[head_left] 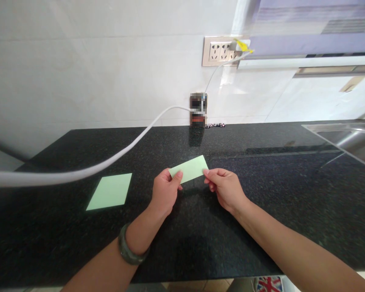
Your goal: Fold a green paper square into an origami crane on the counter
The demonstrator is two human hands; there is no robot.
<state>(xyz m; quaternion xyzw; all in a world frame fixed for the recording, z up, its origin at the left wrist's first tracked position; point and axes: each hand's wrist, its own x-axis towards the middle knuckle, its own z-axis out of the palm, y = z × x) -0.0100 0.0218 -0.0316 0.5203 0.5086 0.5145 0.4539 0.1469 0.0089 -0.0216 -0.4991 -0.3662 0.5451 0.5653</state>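
A pale green piece of paper (pixel 191 168), narrow and apparently folded, is held above the dark counter between my two hands. My left hand (pixel 166 190) pinches its left end, thumb on top and fingers underneath. At the lower right corner, my right hand (pixel 226 186) grips it between thumb and fingertips. A second pale green sheet (pixel 111 191) lies flat on the counter to the left of my left hand, touched by neither hand. A dark bangle sits on my left wrist.
The black speckled countertop (pixel 63 239) meets a white tiled wall. A phone-like object (pixel 198 109) leans there. From it a thick white cable (pixel 109 161) crosses to the left. A socket panel (pixel 214 51) is above, and a metal sink (pixel 353 140) is at the right.
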